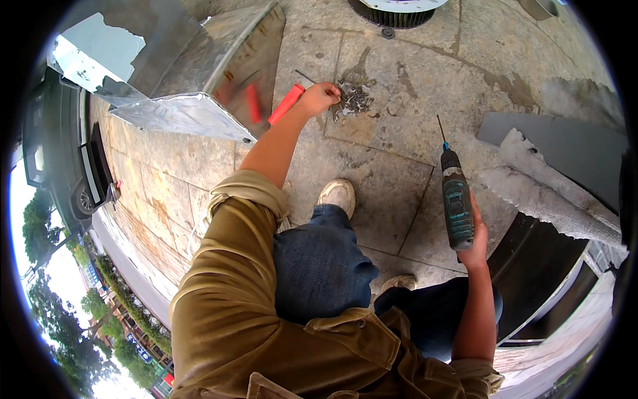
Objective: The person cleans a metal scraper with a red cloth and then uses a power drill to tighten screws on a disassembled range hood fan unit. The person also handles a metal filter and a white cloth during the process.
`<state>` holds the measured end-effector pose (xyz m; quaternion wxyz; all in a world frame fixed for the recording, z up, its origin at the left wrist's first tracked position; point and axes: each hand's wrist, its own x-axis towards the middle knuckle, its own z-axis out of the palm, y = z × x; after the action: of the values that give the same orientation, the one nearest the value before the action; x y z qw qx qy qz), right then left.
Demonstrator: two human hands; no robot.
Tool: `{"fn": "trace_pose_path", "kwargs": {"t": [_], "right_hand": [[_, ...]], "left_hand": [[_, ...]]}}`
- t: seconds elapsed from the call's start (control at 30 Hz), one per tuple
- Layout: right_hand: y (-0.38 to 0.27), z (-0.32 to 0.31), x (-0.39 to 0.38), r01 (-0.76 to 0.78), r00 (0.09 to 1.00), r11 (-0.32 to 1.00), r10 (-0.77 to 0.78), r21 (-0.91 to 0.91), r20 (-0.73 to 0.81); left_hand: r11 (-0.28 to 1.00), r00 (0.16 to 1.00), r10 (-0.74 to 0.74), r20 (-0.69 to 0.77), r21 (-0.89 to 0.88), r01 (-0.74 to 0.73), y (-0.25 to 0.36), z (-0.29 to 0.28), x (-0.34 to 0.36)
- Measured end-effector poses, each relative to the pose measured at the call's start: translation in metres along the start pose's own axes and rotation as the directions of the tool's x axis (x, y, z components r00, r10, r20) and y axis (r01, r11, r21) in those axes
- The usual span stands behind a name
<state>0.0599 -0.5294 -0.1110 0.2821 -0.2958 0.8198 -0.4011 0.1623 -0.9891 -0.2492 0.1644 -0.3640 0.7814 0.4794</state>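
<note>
My left hand [318,100] reaches down to the stone floor, its fingertips pinched together at the edge of a pile of small dark metal pieces [355,100] that look like screws. Whether a piece sits between the fingers is too small to tell. Right beside that wrist lies a screwdriver with a red handle [286,106], its thin shaft pointing away from me. A cordless drill [456,203], dark with teal parts and a long thin bit, is gripped in my right hand [474,236]. Its bit points forward, above the floor and apart from the pile.
A large bent sheet-metal housing [179,123] stands at the far left, its shiny side reflecting red. At the far end sits a round black finned part [392,16]. A grey towel [531,179] lies over a grey panel [565,146] at right. My shoe [337,196] is between my arms.
</note>
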Motion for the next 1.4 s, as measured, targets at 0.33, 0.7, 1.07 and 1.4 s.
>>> {"fn": "trace_pose_path", "kwargs": {"t": [0.33, 0.7, 1.07, 1.4], "right_hand": [[0.006, 0.014, 0.004, -0.138, 0.932, 0.860, 0.280, -0.492, 0.228], [0.063, 0.043, 0.020, -0.155, 0.853, 0.828, 0.387, -0.538, 0.350], [-0.005, -0.055, -0.009, 0.057, 0.719, 0.716, 0.454, 0.695, -0.527], [-0.090, -0.115, -0.011, 0.124, 0.987, 0.480, 0.032, 0.868, -0.158]], "left_hand": [[0.871, 0.966, 0.188, -0.175, 0.485, -0.081, 0.021, 0.036, -0.007], [0.765, 0.862, 0.361, 0.356, -0.642, -0.055, 0.092, 0.000, -0.070], [0.963, 0.930, 0.160, 0.330, -0.258, -0.074, 0.230, -0.016, -0.181], [0.926, 0.911, 0.349, 0.221, -0.231, -0.299, 0.364, 0.028, -0.275]]}}
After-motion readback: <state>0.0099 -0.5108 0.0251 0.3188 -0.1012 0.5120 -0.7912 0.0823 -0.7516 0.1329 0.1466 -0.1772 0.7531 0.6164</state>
